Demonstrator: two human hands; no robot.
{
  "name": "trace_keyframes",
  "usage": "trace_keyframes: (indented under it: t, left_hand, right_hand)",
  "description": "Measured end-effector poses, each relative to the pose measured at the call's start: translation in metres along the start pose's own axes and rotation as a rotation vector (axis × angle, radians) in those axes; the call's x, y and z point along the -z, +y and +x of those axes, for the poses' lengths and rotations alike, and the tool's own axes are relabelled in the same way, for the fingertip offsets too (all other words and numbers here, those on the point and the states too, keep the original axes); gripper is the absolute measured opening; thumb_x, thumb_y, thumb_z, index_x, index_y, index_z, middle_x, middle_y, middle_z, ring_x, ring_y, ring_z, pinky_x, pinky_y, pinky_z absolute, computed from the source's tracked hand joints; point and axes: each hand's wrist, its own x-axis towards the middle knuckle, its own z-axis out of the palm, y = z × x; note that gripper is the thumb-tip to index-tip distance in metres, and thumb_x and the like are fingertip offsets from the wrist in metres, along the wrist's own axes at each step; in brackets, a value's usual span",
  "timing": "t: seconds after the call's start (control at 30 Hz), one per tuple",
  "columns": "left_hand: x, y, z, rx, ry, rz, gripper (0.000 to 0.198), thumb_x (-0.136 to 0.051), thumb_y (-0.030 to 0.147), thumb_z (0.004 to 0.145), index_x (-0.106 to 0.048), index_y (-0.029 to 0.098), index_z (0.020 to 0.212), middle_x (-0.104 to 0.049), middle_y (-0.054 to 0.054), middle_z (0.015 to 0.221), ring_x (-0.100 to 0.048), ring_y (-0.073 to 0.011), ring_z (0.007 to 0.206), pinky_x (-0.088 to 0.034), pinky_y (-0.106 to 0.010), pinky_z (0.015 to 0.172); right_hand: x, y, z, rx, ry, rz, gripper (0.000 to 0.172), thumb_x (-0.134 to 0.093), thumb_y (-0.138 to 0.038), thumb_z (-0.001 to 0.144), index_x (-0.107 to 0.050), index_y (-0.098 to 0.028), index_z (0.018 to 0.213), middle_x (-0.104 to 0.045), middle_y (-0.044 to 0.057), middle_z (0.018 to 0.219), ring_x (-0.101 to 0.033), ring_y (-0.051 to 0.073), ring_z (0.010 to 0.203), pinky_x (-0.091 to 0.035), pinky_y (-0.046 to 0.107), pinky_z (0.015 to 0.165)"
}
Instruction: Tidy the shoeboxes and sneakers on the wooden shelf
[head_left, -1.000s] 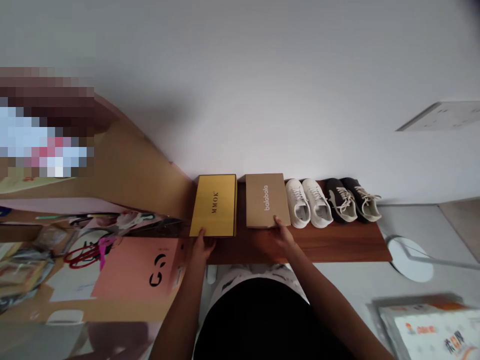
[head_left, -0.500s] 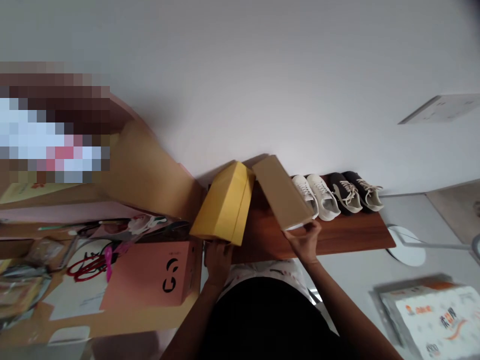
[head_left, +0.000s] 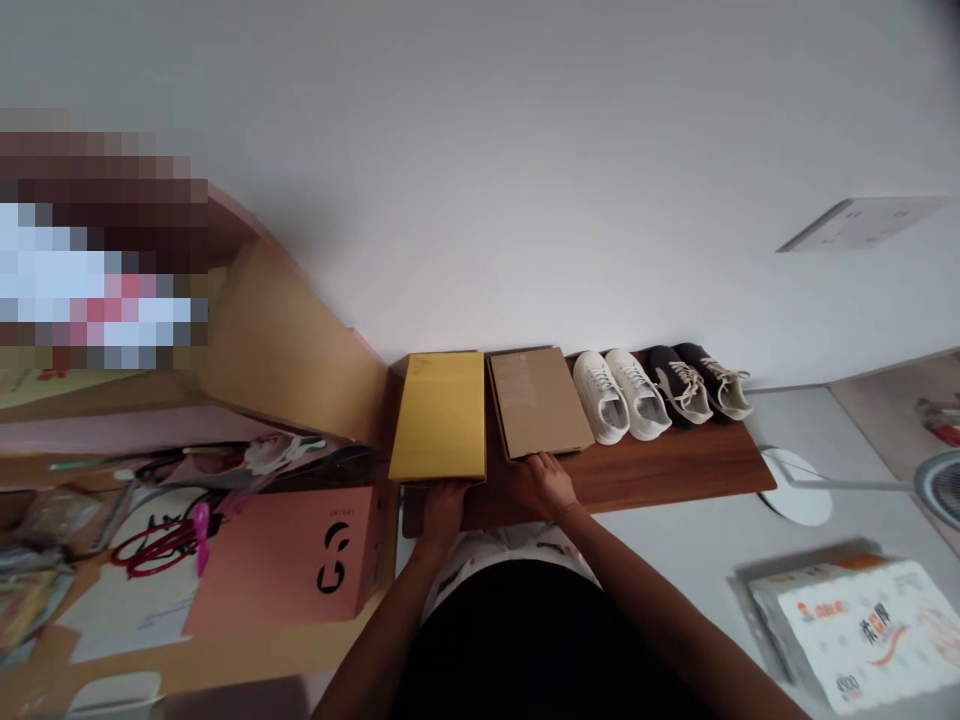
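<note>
Both boxes have turned over from their tilted poses of half a second ago: the yellow box and the brown box now show plain faces upward, about level, side by side over the wooden board against the wall. A narrow gap parts them. At the yellow box's near edge is the left hand, its fingertips hidden beneath; whether it grips cannot be told. The right hand has its curled fingers at the brown box's near edge; how firmly they hold is unclear. White shoes stand just right of the brown box, with black shoes beside them. Left of the board lies a pink box.
</note>
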Motion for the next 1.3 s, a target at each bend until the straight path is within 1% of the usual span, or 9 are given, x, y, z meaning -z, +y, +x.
trace_keyframes:
  t: [0.3, 0.4, 0.57, 0.73, 0.9, 1.03, 1.13, 1.23, 1.3]
  left_hand:
    - [0.006, 0.019, 0.01, 0.083, -0.075, 0.038, 0.051, -0.043, 0.005, 0.091, -0.066, 0.028, 0.131, -0.069, -0.008, 0.125, -0.056, -0.028, 0.122, -0.043, -0.043, 0.107]
    - [0.004, 0.029, 0.001, 0.182, -0.084, 0.12, 0.056, -0.041, 0.004, 0.09, -0.061, 0.027, 0.137, -0.064, -0.012, 0.131, -0.057, -0.0306, 0.12, -0.046, -0.044, 0.1]
    - [-0.004, 0.036, -0.005, 0.218, -0.1, 0.107, 0.055, -0.039, 0.008, 0.092, -0.051, 0.02, 0.145, -0.057, -0.017, 0.136, -0.064, -0.0257, 0.109, -0.05, -0.037, 0.094]
    - [-0.013, 0.052, -0.002, 0.204, 0.025, 0.051, 0.048, -0.04, 0.016, 0.094, -0.052, 0.011, 0.14, -0.058, -0.02, 0.135, -0.063, -0.0274, 0.114, -0.05, -0.04, 0.098]
    - [-0.018, 0.081, -0.01, 0.234, 0.199, -0.015, 0.044, -0.047, 0.018, 0.09, -0.056, 0.01, 0.133, -0.056, -0.022, 0.137, -0.059, -0.032, 0.122, -0.048, -0.047, 0.104]
    - [-0.017, 0.132, 0.002, 0.093, 0.188, -0.256, 0.041, -0.045, 0.02, 0.091, -0.059, 0.015, 0.129, -0.061, -0.017, 0.129, -0.06, -0.0279, 0.119, -0.048, -0.047, 0.105]
    - [-0.017, 0.203, 0.04, -0.058, 0.069, -0.475, 0.042, -0.045, 0.021, 0.093, -0.057, 0.017, 0.133, -0.061, -0.016, 0.131, -0.062, -0.0235, 0.117, -0.049, -0.042, 0.104]
    - [-0.019, 0.286, 0.099, -0.092, -0.003, -0.583, 0.047, -0.049, 0.018, 0.09, -0.055, 0.015, 0.136, -0.058, -0.016, 0.138, -0.056, -0.0245, 0.128, -0.042, -0.041, 0.111]
    - [-0.023, 0.331, 0.14, 0.039, -0.041, -0.6, 0.047, -0.051, 0.015, 0.089, -0.057, 0.012, 0.135, -0.057, -0.019, 0.141, -0.054, -0.0263, 0.131, -0.042, -0.039, 0.11]
  right_hand:
    - [0.01, -0.005, 0.029, -0.125, -0.107, 0.0, 0.03, -0.044, -0.016, 0.099, -0.062, -0.022, 0.122, -0.071, 0.01, 0.114, -0.063, 0.02, 0.105, -0.045, 0.026, 0.087]
    - [0.017, -0.004, 0.029, -0.122, -0.132, -0.02, 0.028, -0.045, -0.018, 0.099, -0.066, -0.023, 0.116, -0.072, 0.01, 0.114, -0.062, 0.021, 0.106, -0.046, 0.027, 0.087]
    - [0.034, 0.001, 0.029, -0.096, -0.206, -0.023, 0.025, -0.047, -0.016, 0.097, -0.069, -0.022, 0.106, -0.073, 0.011, 0.113, -0.064, 0.022, 0.105, -0.048, 0.027, 0.082]
    - [0.044, 0.006, 0.037, -0.08, -0.224, 0.064, 0.019, -0.054, -0.019, 0.095, -0.072, -0.02, 0.099, -0.076, 0.011, 0.101, -0.069, 0.021, 0.096, -0.048, 0.027, 0.08]
    - [0.05, 0.023, 0.026, 0.021, -0.079, 0.299, 0.023, -0.05, -0.02, 0.097, -0.072, -0.02, 0.104, -0.075, 0.009, 0.105, -0.069, 0.019, 0.098, -0.049, 0.026, 0.087]
    - [0.073, 0.077, -0.001, 0.028, 0.078, 0.414, 0.023, -0.053, -0.026, 0.096, -0.07, -0.02, 0.112, -0.073, 0.009, 0.114, -0.066, 0.019, 0.104, -0.049, 0.029, 0.094]
    - [0.101, 0.14, -0.013, -0.198, 0.152, 0.352, 0.03, -0.048, -0.023, 0.097, -0.065, -0.016, 0.12, -0.07, 0.013, 0.119, -0.064, 0.022, 0.112, -0.047, 0.032, 0.099]
    - [0.123, 0.189, -0.004, -0.424, 0.026, 0.235, 0.036, -0.048, -0.017, 0.094, -0.06, -0.011, 0.127, -0.067, 0.018, 0.125, -0.063, 0.024, 0.116, -0.046, 0.032, 0.1]
    - [0.128, 0.204, 0.012, -0.508, -0.155, 0.178, 0.036, -0.049, -0.014, 0.093, -0.06, -0.009, 0.126, -0.067, 0.019, 0.123, -0.065, 0.025, 0.112, -0.048, 0.032, 0.096]
